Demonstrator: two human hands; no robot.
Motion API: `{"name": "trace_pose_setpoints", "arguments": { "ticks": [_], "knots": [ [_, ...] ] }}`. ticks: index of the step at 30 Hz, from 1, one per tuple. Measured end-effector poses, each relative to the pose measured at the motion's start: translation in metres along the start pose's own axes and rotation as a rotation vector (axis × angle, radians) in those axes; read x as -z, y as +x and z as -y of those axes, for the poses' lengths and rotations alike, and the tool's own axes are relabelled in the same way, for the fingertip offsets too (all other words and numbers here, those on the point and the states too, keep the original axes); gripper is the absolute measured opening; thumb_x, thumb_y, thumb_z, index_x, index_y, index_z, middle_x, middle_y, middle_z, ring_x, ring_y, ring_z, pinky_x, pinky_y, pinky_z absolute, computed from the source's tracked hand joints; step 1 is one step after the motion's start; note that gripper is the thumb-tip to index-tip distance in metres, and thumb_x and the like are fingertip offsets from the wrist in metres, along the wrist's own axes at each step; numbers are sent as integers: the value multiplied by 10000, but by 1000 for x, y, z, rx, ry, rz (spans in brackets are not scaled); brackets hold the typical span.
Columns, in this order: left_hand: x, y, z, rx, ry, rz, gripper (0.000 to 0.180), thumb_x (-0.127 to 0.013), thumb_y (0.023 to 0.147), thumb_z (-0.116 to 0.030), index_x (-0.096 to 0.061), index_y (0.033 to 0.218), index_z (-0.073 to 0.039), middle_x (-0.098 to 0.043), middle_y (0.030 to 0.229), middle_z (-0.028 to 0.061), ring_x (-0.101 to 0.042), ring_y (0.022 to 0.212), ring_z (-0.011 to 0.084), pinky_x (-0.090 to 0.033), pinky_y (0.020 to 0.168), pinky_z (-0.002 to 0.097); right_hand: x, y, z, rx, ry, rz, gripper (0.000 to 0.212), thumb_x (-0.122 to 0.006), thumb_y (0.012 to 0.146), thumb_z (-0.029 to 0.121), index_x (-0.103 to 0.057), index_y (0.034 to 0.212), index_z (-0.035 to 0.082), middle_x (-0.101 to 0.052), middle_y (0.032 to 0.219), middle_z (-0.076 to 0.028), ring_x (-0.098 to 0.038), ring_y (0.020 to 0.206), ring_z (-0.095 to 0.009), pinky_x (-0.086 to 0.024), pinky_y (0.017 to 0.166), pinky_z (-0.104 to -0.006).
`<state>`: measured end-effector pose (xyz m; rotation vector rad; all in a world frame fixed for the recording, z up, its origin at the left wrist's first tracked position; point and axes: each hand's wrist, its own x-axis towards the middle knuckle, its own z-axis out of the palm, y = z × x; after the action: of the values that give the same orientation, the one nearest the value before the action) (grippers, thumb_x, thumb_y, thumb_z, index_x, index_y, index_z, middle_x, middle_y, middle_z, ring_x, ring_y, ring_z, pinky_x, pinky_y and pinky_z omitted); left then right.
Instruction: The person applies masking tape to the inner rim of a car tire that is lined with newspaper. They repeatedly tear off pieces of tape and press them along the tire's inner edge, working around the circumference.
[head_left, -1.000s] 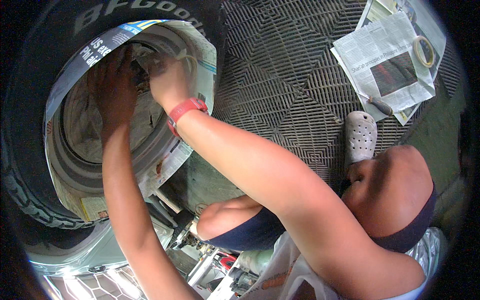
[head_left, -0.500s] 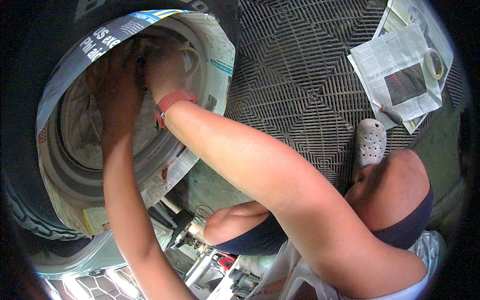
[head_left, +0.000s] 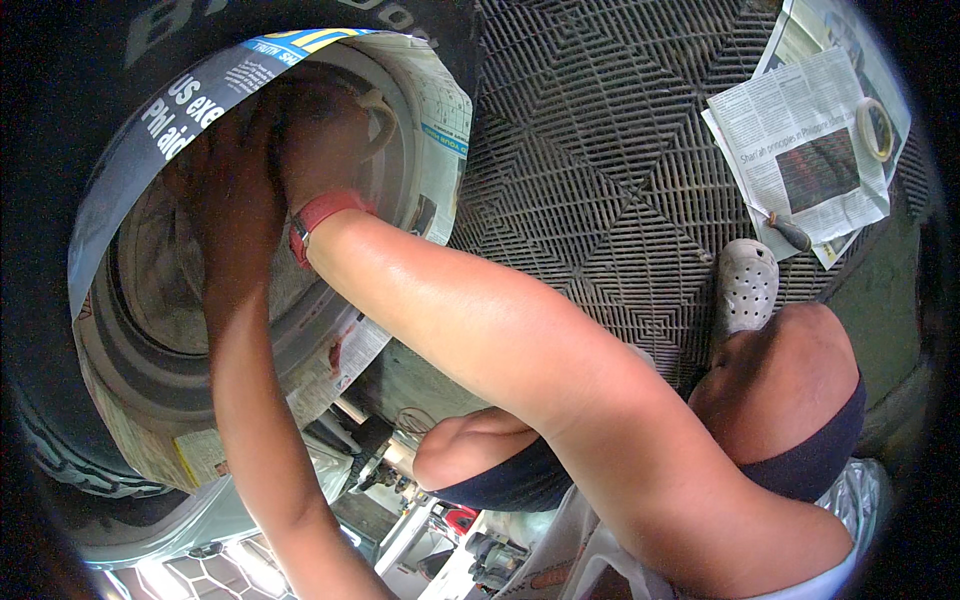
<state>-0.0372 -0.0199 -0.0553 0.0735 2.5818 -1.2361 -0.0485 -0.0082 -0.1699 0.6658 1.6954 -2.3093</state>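
Note:
Both of my hands reach inside a wheel rim, deep in shadow. Sheets of newspaper line the gap between the rim and the black tyre. My left hand is raised against the rim's inner upper left, its fingers too dark to make out. Beside it, my right hand, with a red watch strap at the wrist, is bent toward the rim's top; its fingers are hidden. A pale curved band, like a roll of tape, shows by the right hand's outer side.
Loose newspaper sheets lie on the dark grated floor mat at the right. On them rest a roll of tape and a dark-handled tool. My foot in a grey clog is close by. Equipment stands at the bottom.
My right wrist has shifted slightly left and down, and the pale band has tilted with the hand. The whole view has moved a little. Both hands remain inside the rim.

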Motion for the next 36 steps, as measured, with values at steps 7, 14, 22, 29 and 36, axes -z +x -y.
{"name": "trace_pose_setpoints", "arguments": {
  "ticks": [7,14,22,29,36],
  "knots": [
    [-4,-3,3,-17,25,-8,483,-579,985,-246,-583,1467,-278,-524,1482,110,-458,1427,354,-302,1135,694,12,1,14,-102,142,24,206,-613,942,132,-781,1010,35,-772,1048,-166,-741,958,-335,-572,885,-416],
    [-9,-1,1,2,-17,-68,462,-533,1013,-258,-587,1471,-288,-535,1477,102,-469,1417,350,-323,1123,674,17,6,-1,222,-208,21,214,-624,942,151,-785,1039,47,-768,1077,-161,-737,974,-318,-570,896,-412],
    [-5,-3,-5,-6,57,-83,439,-540,1020,-278,-608,1453,-309,-554,1439,92,-505,1363,346,-346,1104,663,14,3,-5,264,-311,52,226,-620,941,158,-784,1055,53,-763,1091,-165,-729,978,-319,-560,905,-421],
    [8,9,-9,-87,-88,-353,463,-585,998,-276,-602,1460,-295,-558,1456,89,-512,1359,356,-351,1092,673,11,-1,-6,44,-39,69,251,-626,937,178,-767,1106,59,-753,1119,-184,-713,1004,-359,-548,920,-455],
    [-3,5,-4,-8,-62,-98,499,-613,971,-253,-595,1469,-293,-547,1505,89,-527,1358,371,-355,1090,664,-1,1,-15,6,76,-25,229,-595,932,119,-773,1053,40,-746,1093,-195,-693,1005,-378,-528,931,-453]
  ]
}}
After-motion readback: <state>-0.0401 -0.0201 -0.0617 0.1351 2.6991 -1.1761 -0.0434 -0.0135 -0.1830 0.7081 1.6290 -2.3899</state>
